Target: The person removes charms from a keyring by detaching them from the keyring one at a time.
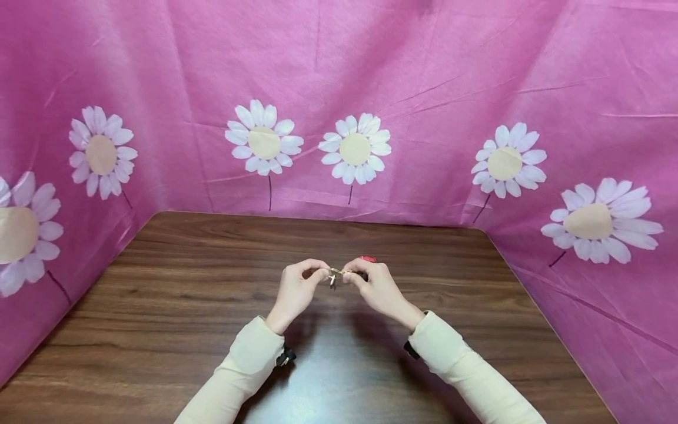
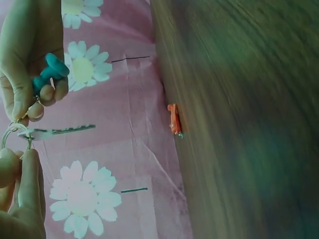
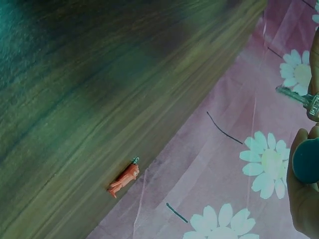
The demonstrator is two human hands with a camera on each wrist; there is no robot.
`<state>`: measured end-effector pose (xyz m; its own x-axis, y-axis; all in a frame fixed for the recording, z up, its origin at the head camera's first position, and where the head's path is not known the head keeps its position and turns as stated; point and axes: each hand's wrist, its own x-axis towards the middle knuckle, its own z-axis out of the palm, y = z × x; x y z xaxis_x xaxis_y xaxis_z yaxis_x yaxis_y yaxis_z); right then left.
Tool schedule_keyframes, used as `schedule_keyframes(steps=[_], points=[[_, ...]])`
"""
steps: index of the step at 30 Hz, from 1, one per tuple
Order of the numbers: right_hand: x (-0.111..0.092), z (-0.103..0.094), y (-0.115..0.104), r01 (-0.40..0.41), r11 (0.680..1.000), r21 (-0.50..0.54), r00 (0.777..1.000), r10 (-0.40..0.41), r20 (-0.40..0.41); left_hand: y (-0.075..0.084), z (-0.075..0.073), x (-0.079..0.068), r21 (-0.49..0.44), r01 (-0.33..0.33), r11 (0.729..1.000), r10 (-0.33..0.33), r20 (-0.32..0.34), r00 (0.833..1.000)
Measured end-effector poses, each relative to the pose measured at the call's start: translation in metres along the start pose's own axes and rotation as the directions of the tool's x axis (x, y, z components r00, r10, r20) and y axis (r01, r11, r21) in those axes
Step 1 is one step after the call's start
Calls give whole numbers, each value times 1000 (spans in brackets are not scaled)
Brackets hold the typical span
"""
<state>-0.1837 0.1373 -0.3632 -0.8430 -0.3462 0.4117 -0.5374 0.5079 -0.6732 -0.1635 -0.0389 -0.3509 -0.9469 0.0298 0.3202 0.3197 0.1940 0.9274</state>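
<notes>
In the head view both hands meet above the table. The left hand (image 1: 296,290) pinches a metal key ring (image 2: 4,138) between thumb and fingers. A silver key (image 2: 70,130) hangs from that ring, its toothed blade pointing down to the table. Opposite it, the right hand (image 1: 382,288) pinches the gold-coloured end of a keychain at the ring. Its teal dumbbell-shaped charm (image 2: 51,70) lies against the curled fingers of the right hand. In the right wrist view the charm shows as a round teal disc (image 3: 306,161), with most of both hands cut off.
A small orange-red figure (image 3: 123,180) with a metal loop lies on the wooden table (image 1: 175,306), beyond the right hand. A pink cloth (image 1: 424,70) printed with white daisies rises behind the table and along both sides. Pale sleeves (image 1: 254,350) cover the forearms.
</notes>
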Motion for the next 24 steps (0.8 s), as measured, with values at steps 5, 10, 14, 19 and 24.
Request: schedule_keyframes(steps=[5, 10, 14, 19, 24], points=[[-1, 0, 2, -17, 999, 45, 1000, 18, -15, -18, 7, 6, -206, 111, 972, -108, 24, 994], [1, 1, 3, -74, 991, 109, 997, 75, -7, -27, 14, 10, -409, 251, 877, -248, 63, 967], [1, -1, 3, -108, 985, 135, 994, 109, 0, -24, 15, 10, -415, 305, 857, -301, 77, 950], [1, -2, 3, -151, 978, 145, 988, 151, 11, -24, 15, 10, -390, 296, 872, -281, 96, 955], [-1, -2, 3, -186, 973, 134, 983, 182, 35, -28, 15, 9, -409, 294, 864, -269, 119, 956]])
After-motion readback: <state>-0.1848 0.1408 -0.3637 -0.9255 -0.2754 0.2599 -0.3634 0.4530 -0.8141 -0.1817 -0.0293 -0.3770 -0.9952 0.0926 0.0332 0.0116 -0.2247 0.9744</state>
